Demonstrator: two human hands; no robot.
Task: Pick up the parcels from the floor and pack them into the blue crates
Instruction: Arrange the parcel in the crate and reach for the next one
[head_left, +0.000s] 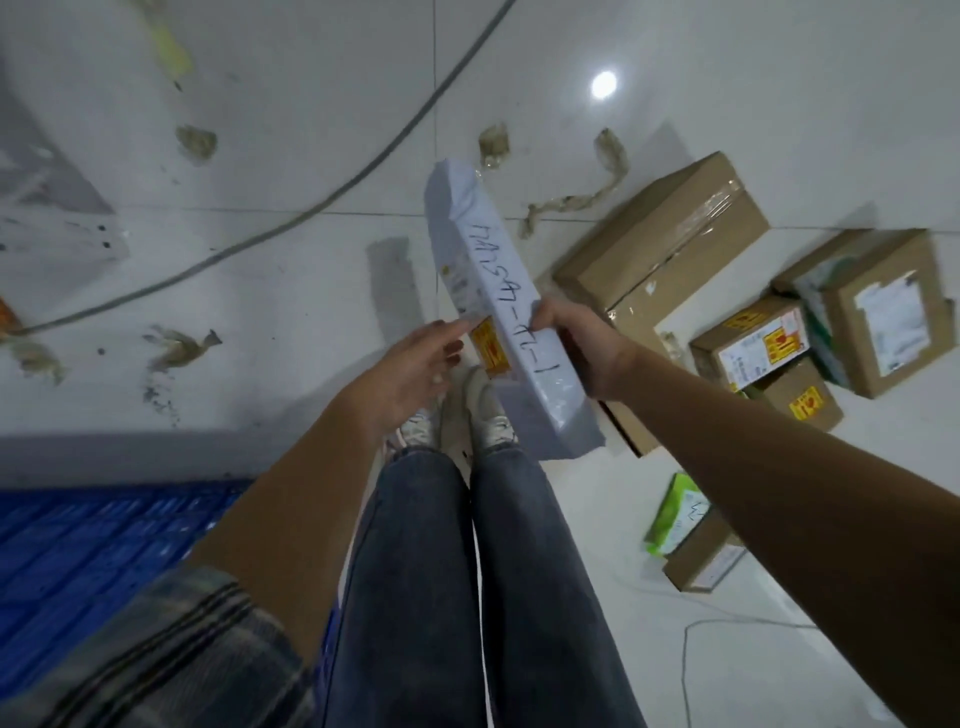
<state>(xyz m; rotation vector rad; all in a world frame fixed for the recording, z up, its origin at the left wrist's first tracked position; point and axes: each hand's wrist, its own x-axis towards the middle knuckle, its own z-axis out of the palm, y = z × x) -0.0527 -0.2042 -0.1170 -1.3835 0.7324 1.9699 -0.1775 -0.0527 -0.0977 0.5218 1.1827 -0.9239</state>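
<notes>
Below our jeans (457, 597), our right hand (587, 348) clamps the white parcel (498, 291), left hand (410, 369) loose beside it; next, we judge, into the blue crate (78, 561) lower left.

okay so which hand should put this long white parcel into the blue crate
Right. The right hand already has its grip round the long white parcel, while the left hand only touches its side with straight fingers. The blue crate lies lower left.

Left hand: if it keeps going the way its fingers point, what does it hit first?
Most likely the white parcel. The left hand points up-right at its yellow sticker, fingertips at or nearly touching it; depth is unclear. The right hand grips that parcel.
</notes>
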